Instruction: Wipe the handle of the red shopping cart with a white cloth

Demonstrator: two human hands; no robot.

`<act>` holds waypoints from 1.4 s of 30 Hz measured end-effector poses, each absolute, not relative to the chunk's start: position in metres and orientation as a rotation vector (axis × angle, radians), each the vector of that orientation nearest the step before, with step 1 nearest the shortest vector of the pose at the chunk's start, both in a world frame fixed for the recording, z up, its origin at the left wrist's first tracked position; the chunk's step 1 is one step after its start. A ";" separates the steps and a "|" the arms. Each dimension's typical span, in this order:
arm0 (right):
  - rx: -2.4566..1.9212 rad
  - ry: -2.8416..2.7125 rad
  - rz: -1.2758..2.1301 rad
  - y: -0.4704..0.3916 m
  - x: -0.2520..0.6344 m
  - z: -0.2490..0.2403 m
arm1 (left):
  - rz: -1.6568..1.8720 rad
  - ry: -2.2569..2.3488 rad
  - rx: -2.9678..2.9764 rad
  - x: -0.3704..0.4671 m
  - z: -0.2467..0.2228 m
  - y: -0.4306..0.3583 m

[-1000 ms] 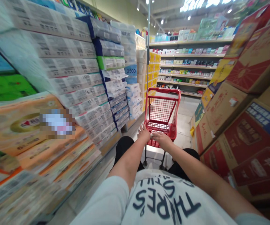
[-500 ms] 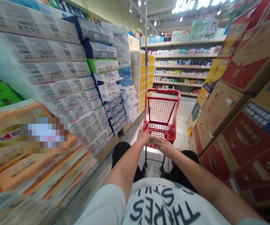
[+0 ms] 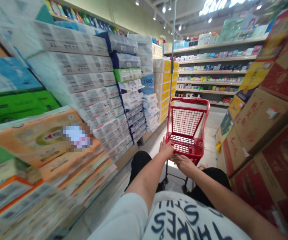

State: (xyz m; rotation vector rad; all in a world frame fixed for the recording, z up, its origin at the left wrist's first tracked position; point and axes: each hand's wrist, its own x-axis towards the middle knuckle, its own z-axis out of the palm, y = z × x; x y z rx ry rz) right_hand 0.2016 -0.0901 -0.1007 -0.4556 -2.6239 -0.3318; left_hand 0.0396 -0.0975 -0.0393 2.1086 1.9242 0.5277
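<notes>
A red shopping cart (image 3: 200, 151) with a mesh basket stands upright on the floor in front of me, between my knees. At its near left corner is my left hand (image 3: 166, 149), its fingers partly stretched and apart. My right hand (image 3: 185, 164) lies just below the near basket edge, fingers bent and drawn together towards the left hand. Something small and greenish shows at its fingertips, too small to name. The two hands nearly meet. Whether either one touches the cart cannot be told. The seat and back of the basket show bare red mesh.
Stacked tissue packs (image 3: 94, 81) rise along the left, with orange packs (image 3: 51, 135) nearer me; a pixelated patch covers part of these. Cardboard cartons (image 3: 258, 116) line the right. Shelves of small goods (image 3: 211, 71) stand behind the cart. A thin upright pole (image 3: 173, 43) stands ahead.
The whole view has swung left, so the cart, hands and shelves sit further right. More tissue packs show on the left. My hands keep nearly the same place by the cart.
</notes>
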 end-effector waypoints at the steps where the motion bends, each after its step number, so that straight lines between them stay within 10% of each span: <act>1: -0.457 -2.618 -0.360 -0.092 0.201 -0.102 | 0.518 1.925 2.106 0.040 -0.039 -0.098; 13: -0.520 -2.681 -0.391 -0.102 0.200 -0.091 | -0.021 2.065 2.187 0.042 -0.023 -0.105; 42: -0.545 -2.809 -0.462 -0.099 0.211 -0.105 | 0.148 2.089 2.015 0.048 -0.026 -0.103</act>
